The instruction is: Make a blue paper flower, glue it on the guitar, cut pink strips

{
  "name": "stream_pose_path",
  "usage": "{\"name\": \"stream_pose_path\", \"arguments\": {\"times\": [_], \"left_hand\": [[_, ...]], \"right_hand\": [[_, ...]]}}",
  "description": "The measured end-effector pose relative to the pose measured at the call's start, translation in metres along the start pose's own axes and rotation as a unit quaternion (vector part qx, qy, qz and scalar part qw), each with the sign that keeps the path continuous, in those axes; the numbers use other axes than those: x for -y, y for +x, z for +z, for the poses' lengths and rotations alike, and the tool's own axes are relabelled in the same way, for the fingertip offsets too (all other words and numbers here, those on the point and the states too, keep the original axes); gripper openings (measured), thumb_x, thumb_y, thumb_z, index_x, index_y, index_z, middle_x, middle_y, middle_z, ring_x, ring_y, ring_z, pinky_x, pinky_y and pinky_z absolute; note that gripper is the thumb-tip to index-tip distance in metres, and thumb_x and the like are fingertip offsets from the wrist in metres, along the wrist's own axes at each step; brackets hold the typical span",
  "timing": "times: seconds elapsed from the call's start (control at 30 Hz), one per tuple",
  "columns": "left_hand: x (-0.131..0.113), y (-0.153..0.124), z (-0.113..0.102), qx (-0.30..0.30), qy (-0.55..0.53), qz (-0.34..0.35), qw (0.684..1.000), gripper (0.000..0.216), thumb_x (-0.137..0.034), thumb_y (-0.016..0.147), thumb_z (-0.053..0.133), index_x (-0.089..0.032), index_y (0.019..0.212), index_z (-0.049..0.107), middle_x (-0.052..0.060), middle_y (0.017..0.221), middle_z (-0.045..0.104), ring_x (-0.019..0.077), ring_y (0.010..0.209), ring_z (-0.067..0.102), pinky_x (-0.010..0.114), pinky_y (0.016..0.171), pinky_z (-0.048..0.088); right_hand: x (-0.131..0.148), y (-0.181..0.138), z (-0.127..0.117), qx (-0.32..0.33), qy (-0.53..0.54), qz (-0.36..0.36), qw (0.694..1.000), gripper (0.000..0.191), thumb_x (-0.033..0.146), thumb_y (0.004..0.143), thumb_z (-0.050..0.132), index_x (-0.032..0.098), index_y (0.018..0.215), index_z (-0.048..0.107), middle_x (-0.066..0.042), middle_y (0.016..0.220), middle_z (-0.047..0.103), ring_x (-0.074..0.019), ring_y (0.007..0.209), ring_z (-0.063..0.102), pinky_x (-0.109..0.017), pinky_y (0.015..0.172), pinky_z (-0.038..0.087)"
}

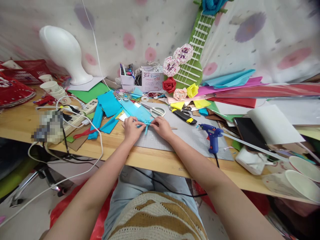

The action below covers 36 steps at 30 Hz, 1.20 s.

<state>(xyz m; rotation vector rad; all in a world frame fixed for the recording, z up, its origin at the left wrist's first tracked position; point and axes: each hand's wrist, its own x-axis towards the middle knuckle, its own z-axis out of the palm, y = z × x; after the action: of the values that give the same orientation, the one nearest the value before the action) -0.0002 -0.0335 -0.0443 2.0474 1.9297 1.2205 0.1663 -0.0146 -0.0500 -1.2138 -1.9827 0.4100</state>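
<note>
Between my two hands is a strip of light blue crepe paper (146,123), gathered and crinkled, with one narrow end hanging down. My left hand (133,129) pinches its left side and my right hand (162,127) pinches the right side, fingertips close together. Both hands are over the front of a grey cutting mat (160,141). A wider light blue sheet (135,110) lies just behind them. White-handled scissors (158,111) rest right behind my right hand. To the left lie darker blue paper pieces (108,103).
A blue glue gun (212,135) stands on the mat's right, near a black-and-yellow cutter (184,116). Cords cross a power strip (77,116) at left. Paper cups (301,185) stand at the right edge. Behind are a white foam head (65,50) and a green guitar-shaped piece (192,66).
</note>
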Motion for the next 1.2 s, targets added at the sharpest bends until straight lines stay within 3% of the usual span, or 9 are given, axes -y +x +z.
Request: {"name": "stream_pose_path", "arguments": {"times": [0.33, 0.6, 1.0, 1.2], "left_hand": [[0.006, 0.001, -0.009, 0.016, 0.049, 0.087, 0.995, 0.008, -0.031, 0.069, 0.072, -0.025, 0.066, 0.068, 0.004, 0.086, 0.056, 0.0228, 0.095, 0.047, 0.044, 0.089, 0.030], [0.005, -0.001, -0.009, -0.006, 0.073, 0.178, 0.981, 0.020, -0.038, 0.066, 0.073, -0.024, 0.077, 0.065, 0.006, 0.092, 0.058, 0.0245, 0.096, 0.047, 0.042, 0.089, 0.028], [0.012, 0.002, -0.008, 0.020, 0.087, 0.233, 0.968, 0.014, -0.035, 0.069, 0.071, -0.023, 0.067, 0.065, 0.003, 0.084, 0.060, 0.0208, 0.090, 0.049, 0.042, 0.089, 0.026], [0.010, 0.004, -0.009, 0.036, 0.089, 0.252, 0.963, 0.013, -0.033, 0.074, 0.067, -0.022, 0.067, 0.066, 0.003, 0.083, 0.062, 0.0204, 0.089, 0.050, 0.042, 0.089, 0.026]], "right_hand": [[-0.003, -0.001, -0.002, 0.017, -0.016, -0.012, 1.000, 0.008, 0.016, 0.076, 0.065, 0.017, 0.071, 0.059, -0.002, 0.073, 0.054, -0.0150, 0.076, 0.050, -0.027, 0.070, 0.041], [-0.004, -0.001, -0.004, 0.037, -0.034, -0.033, 0.998, 0.006, 0.019, 0.078, 0.063, 0.017, 0.073, 0.061, -0.003, 0.076, 0.056, -0.0157, 0.079, 0.051, -0.027, 0.072, 0.040], [-0.005, -0.002, -0.006, 0.054, -0.056, -0.060, 0.995, 0.007, 0.020, 0.075, 0.066, 0.018, 0.078, 0.060, -0.003, 0.082, 0.056, -0.0163, 0.082, 0.050, -0.028, 0.074, 0.040], [-0.006, -0.001, -0.006, 0.064, -0.056, -0.073, 0.994, 0.007, 0.018, 0.078, 0.063, 0.017, 0.072, 0.059, -0.003, 0.076, 0.055, -0.0157, 0.078, 0.049, -0.027, 0.072, 0.039]]}}
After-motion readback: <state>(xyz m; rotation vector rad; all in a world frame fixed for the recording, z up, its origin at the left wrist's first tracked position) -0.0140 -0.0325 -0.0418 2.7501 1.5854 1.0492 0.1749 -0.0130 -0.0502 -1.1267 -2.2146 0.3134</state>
